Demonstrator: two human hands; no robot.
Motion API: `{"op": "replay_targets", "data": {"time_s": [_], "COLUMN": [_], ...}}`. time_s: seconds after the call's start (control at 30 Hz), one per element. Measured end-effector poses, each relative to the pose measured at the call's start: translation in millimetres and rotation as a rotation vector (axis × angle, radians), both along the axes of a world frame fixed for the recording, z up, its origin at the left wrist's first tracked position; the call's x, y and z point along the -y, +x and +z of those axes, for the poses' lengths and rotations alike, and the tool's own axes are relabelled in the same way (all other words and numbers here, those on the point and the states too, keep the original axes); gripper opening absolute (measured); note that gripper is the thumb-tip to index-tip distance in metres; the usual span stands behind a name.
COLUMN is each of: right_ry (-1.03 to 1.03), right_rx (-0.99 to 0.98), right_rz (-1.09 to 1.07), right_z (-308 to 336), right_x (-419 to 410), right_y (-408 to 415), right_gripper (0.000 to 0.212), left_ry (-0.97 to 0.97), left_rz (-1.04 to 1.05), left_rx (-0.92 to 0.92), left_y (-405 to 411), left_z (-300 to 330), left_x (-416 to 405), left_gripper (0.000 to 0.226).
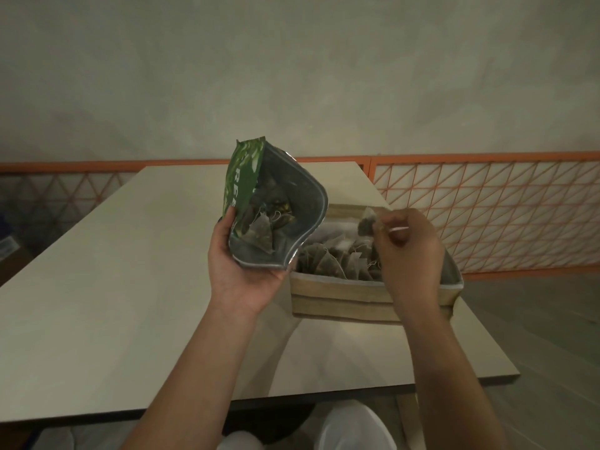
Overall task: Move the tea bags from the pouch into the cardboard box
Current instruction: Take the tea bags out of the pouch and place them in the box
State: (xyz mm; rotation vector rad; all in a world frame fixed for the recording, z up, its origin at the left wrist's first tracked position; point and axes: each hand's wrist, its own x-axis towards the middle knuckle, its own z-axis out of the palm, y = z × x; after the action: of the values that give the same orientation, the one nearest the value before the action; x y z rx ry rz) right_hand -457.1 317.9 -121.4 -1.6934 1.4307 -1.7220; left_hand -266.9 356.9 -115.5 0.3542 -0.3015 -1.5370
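Tea bag (366,226): prob. light, soft; right hand (409,245) pinched it over box (341,298); left hand (242,267) gripped pouch (276,251).

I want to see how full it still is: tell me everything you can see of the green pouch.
The green pouch is a glossy foil-type bag, green with white lettering outside, silvery inside. It is held up above the table, left of the cardboard box, tilted with its mouth spread wide open toward the camera. The left hand grips it from below, thumb on the printed front. Several pyramid tea bags with strings lie inside near the mouth.
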Motion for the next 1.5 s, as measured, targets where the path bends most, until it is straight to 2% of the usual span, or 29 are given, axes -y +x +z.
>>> {"op": "replay_targets", "data": {"time_s": [0.1, 0.17, 0.23, 0.3, 0.37, 0.43, 0.5, 0.6, 0.67, 0.7, 0.77, 0.87, 1.1, 1.23, 1.37, 1.5], "right_ry": [0.049, 0.200, 0.304, 0.242, 0.091, -0.005, -0.051, -0.157, -0.228, -0.246, -0.262, -0.332, -0.540, -0.686, -0.537, -0.494], "right_rx": [-0.170, -0.333, -0.494, -0.579, -0.485, -0.286, -0.209, -0.304, -0.426, -0.480, -0.524, -0.471, -0.346, -0.325, -0.306, -0.295], "right_rz": [-0.054, -0.007, 0.050, 0.014, 0.012, 0.134, 0.279, 0.494, 0.572, 0.575, 0.546, 0.526, 0.476, 0.415, 0.376, 0.386], "right_z": [-8, -10, -10, -4, 12, 32, 52, 73, 82, 85, 89, 91, 94, 87, 70, 72], "right_x": [5, 9, 11, 11, 6, 1, -3, -3, 3, 8, 17, 24, 6, -3, 14, 16], "right_y": [-11, -18, -17, -9, 4, 21, 40, 64, 77, 82, 89, 93, 98, 95, 95, 92], "right_gripper": [0.017, 0.011, 0.020, 0.027, 0.027, 0.027, 0.035, 0.058, 0.064, 0.059, 0.035, 0.012, 0.013, 0.012, 0.011, 0.011], "left_ry": [-0.005, -0.003, 0.006, 0.014, 0.026, 0.032, 0.031, 0.033, 0.046, 0.052, 0.058, 0.051, -0.051, -0.096, -0.013, -0.018], "left_rz": [-0.008, -0.003, 0.004, 0.006, 0.005, 0.006, 0.005, -0.005, -0.024, -0.032, -0.043, -0.057, -0.021, -0.029, -0.066, -0.106], "left_rx": [-0.002, 0.008, 0.019, 0.025, 0.028, 0.042, 0.063, 0.111, 0.128, 0.135, 0.148, 0.170, 0.165, 0.137, 0.163, 0.127], "left_y": [1, 1, 2, 3, 4, 6, 7, 11, 14, 16, 22, 28, 37, 41, 46, 41], "left_z": [1, 1, 2, 3, 3, 3, 3, 3, 1, 0, -2, -5, 4, 8, 0, -4], "left_x": [-1, -2, -2, -2, -2, -2, -2, -4, -5, -6, -7, -8, -2, 3, 10, 10], "left_gripper": [0.052, 0.047, 0.048, 0.053, 0.057, 0.058, 0.056, 0.055, 0.055, 0.056, 0.057, 0.054, 0.055, 0.045, 0.057, 0.056]}}
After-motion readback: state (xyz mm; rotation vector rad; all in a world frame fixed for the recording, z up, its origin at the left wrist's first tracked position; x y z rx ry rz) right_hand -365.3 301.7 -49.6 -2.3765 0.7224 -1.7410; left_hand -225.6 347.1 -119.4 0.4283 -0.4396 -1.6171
